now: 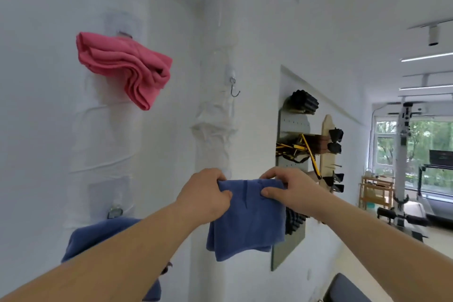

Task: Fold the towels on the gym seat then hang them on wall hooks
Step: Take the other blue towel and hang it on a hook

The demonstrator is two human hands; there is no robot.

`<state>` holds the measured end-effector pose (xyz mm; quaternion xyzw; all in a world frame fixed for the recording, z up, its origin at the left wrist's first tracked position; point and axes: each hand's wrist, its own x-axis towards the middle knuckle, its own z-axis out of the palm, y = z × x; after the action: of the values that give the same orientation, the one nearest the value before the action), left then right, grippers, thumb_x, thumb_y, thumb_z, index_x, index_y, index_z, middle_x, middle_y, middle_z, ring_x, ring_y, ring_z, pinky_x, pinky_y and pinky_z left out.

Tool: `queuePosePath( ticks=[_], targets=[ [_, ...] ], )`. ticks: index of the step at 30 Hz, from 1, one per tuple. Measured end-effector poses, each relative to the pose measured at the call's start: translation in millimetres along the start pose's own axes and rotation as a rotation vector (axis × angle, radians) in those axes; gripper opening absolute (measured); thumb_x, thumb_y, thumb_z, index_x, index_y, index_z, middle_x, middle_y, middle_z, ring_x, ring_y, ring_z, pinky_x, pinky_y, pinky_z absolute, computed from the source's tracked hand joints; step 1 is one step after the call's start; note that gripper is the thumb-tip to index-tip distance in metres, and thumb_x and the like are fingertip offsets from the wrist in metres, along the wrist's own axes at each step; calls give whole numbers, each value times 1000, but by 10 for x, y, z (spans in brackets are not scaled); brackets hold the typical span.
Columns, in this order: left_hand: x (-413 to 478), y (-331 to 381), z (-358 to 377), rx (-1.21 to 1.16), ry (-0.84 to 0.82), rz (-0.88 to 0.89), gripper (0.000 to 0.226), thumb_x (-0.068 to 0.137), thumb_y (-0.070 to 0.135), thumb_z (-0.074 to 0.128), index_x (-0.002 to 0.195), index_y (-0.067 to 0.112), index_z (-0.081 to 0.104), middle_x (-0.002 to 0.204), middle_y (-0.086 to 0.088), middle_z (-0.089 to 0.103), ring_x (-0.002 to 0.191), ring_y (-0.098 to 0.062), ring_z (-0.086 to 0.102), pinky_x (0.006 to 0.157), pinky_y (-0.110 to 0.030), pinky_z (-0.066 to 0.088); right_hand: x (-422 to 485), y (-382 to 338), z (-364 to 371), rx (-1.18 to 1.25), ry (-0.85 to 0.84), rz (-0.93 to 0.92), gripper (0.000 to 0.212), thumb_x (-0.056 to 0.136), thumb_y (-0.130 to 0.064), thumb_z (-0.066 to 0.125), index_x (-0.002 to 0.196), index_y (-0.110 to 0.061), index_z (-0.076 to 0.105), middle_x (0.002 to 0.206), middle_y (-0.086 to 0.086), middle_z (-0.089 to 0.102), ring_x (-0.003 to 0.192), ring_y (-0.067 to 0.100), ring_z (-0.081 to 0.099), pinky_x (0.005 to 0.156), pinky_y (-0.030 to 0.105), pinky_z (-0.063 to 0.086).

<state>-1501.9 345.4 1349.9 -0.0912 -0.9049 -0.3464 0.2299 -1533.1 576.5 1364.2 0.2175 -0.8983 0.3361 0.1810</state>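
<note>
We are holding a folded blue towel [247,218] up in front of the white wall [257,32] with both hands. Our left hand [204,193] is pinching the towel's top left corner, with the thumb in front and the fingers curled over the edge. Our right hand [289,189] is pinching the top right corner in the same way. The towel is hanging down between our hands, and its bottom edge is dangling loose in the air.

A small metal hook [234,86] is sticking out of the wall, well above the towel we are holding.

High up on the left, a pink towel [127,66] is hanging on the wall, folded and bunched up. We cannot see its hook well.

Low on the left, a second blue towel [98,233] is hanging just under another hook [114,212]. Our left arm is covering part of it.

On the right, a grey board with holes [293,125] is sitting on the wall. Black rollers [304,103] are resting at its top, and yellow and black straps [296,149] are hanging in its middle.

Far off on the right, a white gym machine [404,154] is standing near a window [431,144] with green trees outside.
</note>
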Motion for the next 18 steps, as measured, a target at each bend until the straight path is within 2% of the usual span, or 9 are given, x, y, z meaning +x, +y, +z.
queuePosePath(
  ticks=[4, 7, 11, 16, 18],
  targets=[
    [350, -161, 214, 69, 30, -47, 8, 91, 21, 58, 98, 22, 61, 95, 4, 66, 86, -16, 65, 76, -33, 59, 536, 295, 186, -32, -31, -43, 15, 92, -27, 69, 104, -35, 72, 99, -14, 72, 95, 6, 66, 78, 22, 53],
    [557, -289, 374, 137, 32, -84, 9, 86, 16, 55, 92, 23, 57, 92, 4, 64, 82, -16, 64, 73, -33, 57, 900, 526, 369, -49, -43, -41, 17, 91, -24, 66, 100, -35, 73, 96, -13, 73, 92, 9, 68, 82, 30, 60],
    [729, -362, 508, 270, 74, -87, 10, 86, 19, 54, 94, 24, 55, 97, 5, 58, 82, -16, 62, 75, -35, 59, 1251, 712, 592, -130, 0, -35, 11, 87, -30, 62, 91, -38, 69, 90, -14, 72, 83, 11, 69, 76, 36, 62],
    [788, -418, 608, 448, 140, 21, 16, 91, 19, 45, 102, 30, 48, 106, 8, 53, 88, -18, 60, 78, -40, 57, 1423, 800, 835, -345, 154, -101, 5, 92, -34, 60, 95, -37, 63, 102, -15, 63, 91, 12, 61, 70, 28, 45],
    [796, -426, 647, 544, 130, 102, 17, 98, 25, 44, 113, 34, 49, 109, 8, 50, 96, -17, 56, 81, -37, 55, 1450, 856, 935, -407, 190, -156, 9, 93, -33, 59, 98, -33, 66, 103, -13, 60, 94, 14, 58, 71, 27, 41]
  ],
)
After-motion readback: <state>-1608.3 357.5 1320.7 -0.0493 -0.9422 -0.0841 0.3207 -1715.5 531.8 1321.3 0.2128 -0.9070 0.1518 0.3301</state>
